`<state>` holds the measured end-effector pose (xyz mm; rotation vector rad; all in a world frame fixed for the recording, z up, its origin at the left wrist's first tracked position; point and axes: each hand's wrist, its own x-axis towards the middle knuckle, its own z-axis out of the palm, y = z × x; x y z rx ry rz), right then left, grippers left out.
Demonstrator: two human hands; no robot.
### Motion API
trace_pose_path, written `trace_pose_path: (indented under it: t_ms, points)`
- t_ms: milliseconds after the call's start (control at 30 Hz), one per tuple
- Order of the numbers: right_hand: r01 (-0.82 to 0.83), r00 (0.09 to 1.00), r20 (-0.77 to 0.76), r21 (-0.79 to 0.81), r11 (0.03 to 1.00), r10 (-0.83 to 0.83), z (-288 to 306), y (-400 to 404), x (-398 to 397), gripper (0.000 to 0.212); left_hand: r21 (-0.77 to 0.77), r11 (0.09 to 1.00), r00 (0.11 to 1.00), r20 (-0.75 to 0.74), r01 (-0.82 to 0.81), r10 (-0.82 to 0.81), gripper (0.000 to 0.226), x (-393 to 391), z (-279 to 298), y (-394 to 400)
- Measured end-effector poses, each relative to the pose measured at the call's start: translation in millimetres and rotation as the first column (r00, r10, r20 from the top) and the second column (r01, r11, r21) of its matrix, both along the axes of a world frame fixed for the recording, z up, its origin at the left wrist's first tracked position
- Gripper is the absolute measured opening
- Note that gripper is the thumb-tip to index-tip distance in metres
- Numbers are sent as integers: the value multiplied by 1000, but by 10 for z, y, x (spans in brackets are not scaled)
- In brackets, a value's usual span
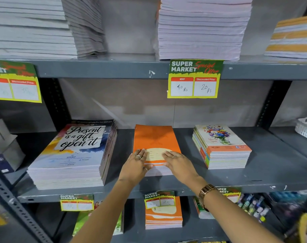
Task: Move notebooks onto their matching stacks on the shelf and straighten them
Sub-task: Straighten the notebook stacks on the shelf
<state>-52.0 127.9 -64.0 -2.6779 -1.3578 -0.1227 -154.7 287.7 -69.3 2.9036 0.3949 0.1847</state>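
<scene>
Grey metal shelf (264, 174) at chest height in the head view, carrying three piles side by side; large "Present is a gift" stack (68, 155) to the left, floral stack (222, 148) to the right, orange stack (155, 142) in the middle and squarely ahead of both arms; price tag (194, 78) hanging from the board above.

Left hand (136, 165) laid flat on the near left corner of the orange stack, fingers spread, thumb down along the front edge; right hand (178, 163) flat on the near right corner, fingers pointing inward over the cream label; neither closed around anything, both pressing on the top notebook.

Long axis of the orange stack running away from the body, toward the back wall, slightly skewed leftward at the far end; both hands equally near, at its front end; likely squaring the pile, probably by nudging the near edge and sides.
</scene>
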Motion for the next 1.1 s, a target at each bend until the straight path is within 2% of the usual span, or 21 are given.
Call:
trace_pose_path:
  t_ms: [167, 867, 1100]
  points:
    - [7, 1000, 5, 38, 999, -7, -58, -29, -6, 48, 85, 996, 1000, 3, -8, 8, 61, 11, -26, -21]
    - [-19, 990, 142, 80, 997, 8, -169, -30, -33, 45, 116, 993, 999, 11, -33, 32, 63, 20, -78, -37]
    - [-16, 989, 147, 22, 1000, 12, -204, -35, -17, 48, 122, 992, 999, 0, -33, 34, 62, 19, -72, -44]
